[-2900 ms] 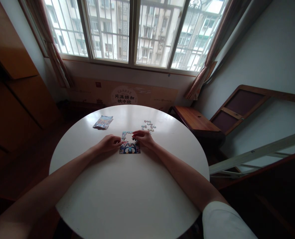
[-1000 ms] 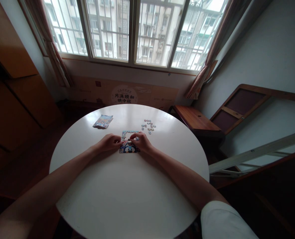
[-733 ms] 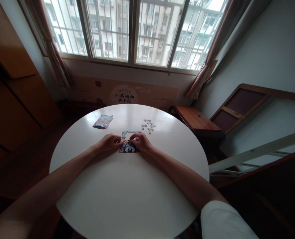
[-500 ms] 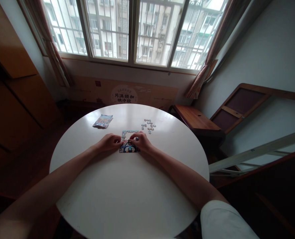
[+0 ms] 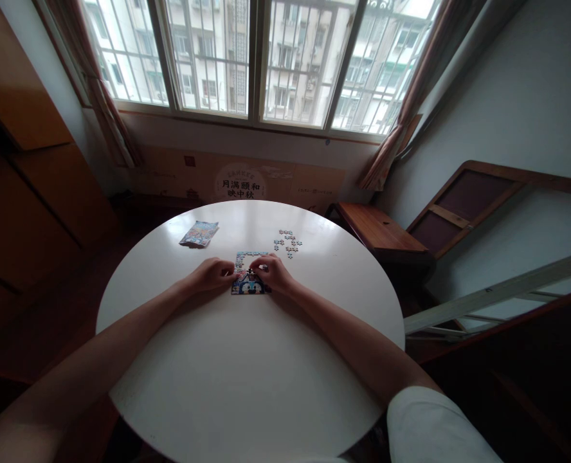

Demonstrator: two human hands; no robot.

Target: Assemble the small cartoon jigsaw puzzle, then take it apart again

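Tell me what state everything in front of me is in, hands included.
Puzzle: partly assembled, gap in it
Loose pieces: scattered beyond the puzzle, to its right
Packet: lying on the table, slightly crumpled
Left hand: fingers curled, at the puzzle's left edge
Right hand: fingers bent over the puzzle; grip too small to tell
Curtains: drawn to the sides
Window: open or shut unclear

From my head, near the table (image 5: pixel 247 360), the camera looks forward and down across it toward the window (image 5: pixel 255 64).
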